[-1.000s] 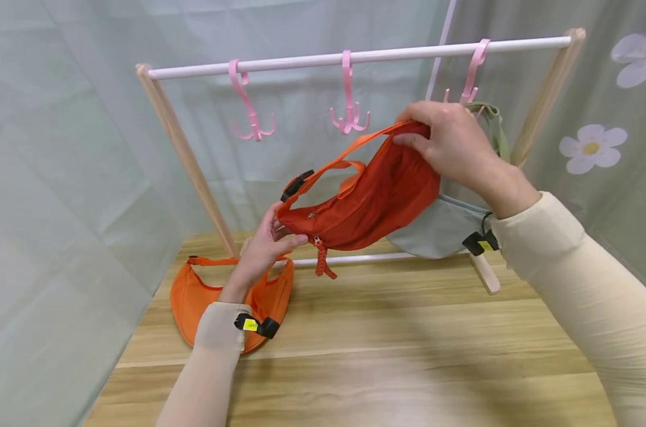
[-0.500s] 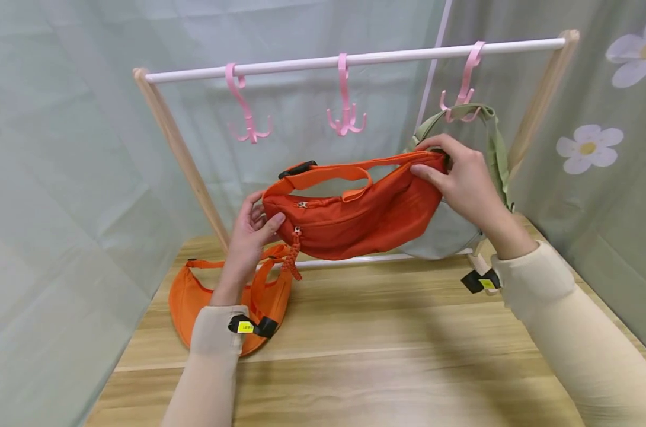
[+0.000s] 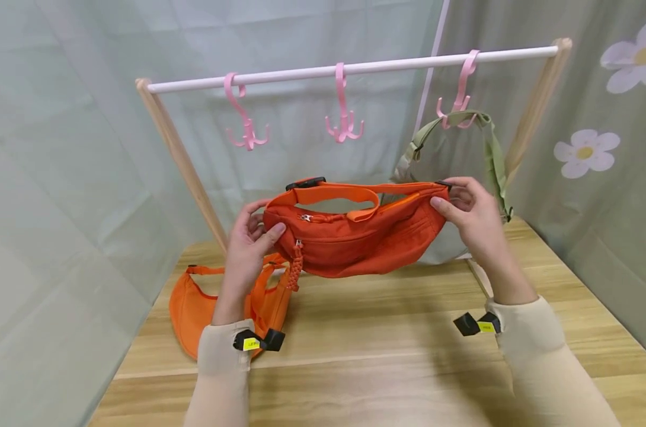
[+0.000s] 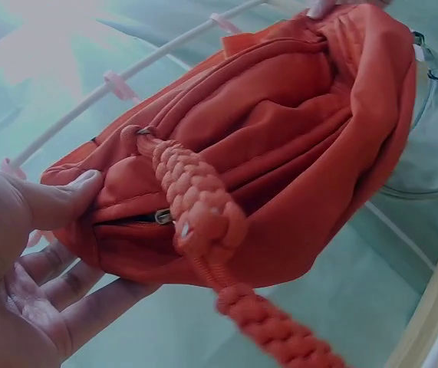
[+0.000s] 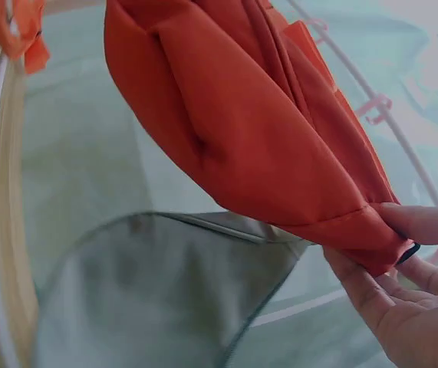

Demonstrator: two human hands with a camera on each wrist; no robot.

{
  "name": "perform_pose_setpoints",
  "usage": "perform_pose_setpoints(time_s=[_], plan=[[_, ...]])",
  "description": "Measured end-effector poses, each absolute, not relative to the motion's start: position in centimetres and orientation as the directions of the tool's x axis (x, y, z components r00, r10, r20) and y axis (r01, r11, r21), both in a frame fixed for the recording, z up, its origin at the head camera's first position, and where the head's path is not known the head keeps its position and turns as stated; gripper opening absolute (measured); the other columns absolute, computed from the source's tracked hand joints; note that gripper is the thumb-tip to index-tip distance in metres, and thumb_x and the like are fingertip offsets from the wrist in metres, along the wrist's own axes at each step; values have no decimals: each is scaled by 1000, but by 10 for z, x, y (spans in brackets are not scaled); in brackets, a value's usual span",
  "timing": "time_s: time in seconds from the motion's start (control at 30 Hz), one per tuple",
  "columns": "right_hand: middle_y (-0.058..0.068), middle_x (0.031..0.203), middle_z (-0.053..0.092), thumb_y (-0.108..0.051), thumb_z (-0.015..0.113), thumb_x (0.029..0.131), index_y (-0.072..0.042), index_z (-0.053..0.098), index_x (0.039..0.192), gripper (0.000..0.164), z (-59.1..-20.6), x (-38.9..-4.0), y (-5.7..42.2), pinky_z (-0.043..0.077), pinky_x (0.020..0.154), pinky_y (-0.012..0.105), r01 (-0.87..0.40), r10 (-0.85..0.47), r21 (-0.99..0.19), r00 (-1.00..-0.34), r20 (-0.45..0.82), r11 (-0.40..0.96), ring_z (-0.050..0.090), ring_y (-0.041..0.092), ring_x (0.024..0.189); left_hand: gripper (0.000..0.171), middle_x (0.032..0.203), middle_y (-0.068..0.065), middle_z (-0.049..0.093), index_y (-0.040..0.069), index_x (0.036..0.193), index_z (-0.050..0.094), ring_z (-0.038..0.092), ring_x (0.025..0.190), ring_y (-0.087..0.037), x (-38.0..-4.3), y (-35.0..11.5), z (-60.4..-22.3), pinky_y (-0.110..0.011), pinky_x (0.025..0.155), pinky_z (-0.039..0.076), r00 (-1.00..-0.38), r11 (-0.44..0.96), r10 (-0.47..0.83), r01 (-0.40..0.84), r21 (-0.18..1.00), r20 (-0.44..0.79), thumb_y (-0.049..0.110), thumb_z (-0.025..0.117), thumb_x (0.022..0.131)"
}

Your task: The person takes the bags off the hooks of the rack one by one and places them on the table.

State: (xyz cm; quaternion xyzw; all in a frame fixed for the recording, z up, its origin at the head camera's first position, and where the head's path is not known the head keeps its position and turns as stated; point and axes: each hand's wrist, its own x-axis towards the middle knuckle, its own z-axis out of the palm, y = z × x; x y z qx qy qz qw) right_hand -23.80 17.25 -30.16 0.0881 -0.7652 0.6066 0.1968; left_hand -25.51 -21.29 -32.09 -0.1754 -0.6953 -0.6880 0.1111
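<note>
A red-orange waist bag [image 3: 355,246] is held up in front of the rack, its orange strap [image 3: 333,193] and black buckle [image 3: 306,183] along the top. My left hand [image 3: 248,249] pinches its left end, thumb in front and fingers behind. At the other end my right hand [image 3: 475,222] pinches the corner in the same way. A braided red zipper pull [image 4: 199,192] dangles from the bag close to my left thumb. In the right wrist view the pinched corner [image 5: 380,245] lies between thumb and fingers.
Pink hooks [image 3: 344,121] hang from the white rail [image 3: 387,66] of a wooden rack. A grey-green bag [image 3: 445,246] hangs by its strap [image 3: 493,154] from the right hook. An orange bag [image 3: 186,311] lies on the wooden table [image 3: 355,367] at left, partly behind my left arm.
The waist bag has gone from tilted, right end high, to nearly level and a little lower. My right hand has come down with that end; the left hand keeps its hold.
</note>
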Motion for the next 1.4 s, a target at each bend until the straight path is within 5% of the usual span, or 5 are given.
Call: perform_pose_setpoints(time_s=[0.33,0.53,0.9,1.13,1.4], plan=[[-5,101,72,-3,74,95,-11,62,117,26,-337,-220,173,58,73,17,-372,184,-928,-914,363,-18,69,8,87,51,117,-7,62,8,147,49,66,98,-19,-248,-211,-335,-28,76,62,-926,50,137,361,931,351,2,67,101],[-5,99,72,-6,77,95,-11,63,117,27,-344,-220,179,60,63,22,-312,148,-950,-938,312,27,71,7,79,50,120,-11,62,9,147,48,68,100,-20,-247,-215,-342,-31,76,63,-935,71,174,326,943,310,4,68,101],[-4,96,66,-10,74,98,-1,57,123,32,-357,-228,184,62,67,26,-166,74,-972,-981,181,168,70,5,77,47,116,-18,60,9,146,46,69,90,-18,-252,-219,-359,-39,68,64,-955,178,237,224,958,179,14,66,104],[0,100,63,-10,72,99,8,51,132,43,-362,-240,187,62,68,28,-108,36,-978,-993,116,181,66,7,77,47,117,-19,56,9,148,43,68,87,-17,-263,-221,-357,-31,62,61,-955,241,281,170,955,99,18,63,106],[0,97,64,-3,68,99,11,51,128,37,-366,-250,184,63,66,33,-93,22,-978,-995,99,187,65,8,72,50,121,-24,52,3,152,38,71,86,-22,-272,-225,-357,-39,69,64,-947,276,323,102,956,7,15,59,108]])
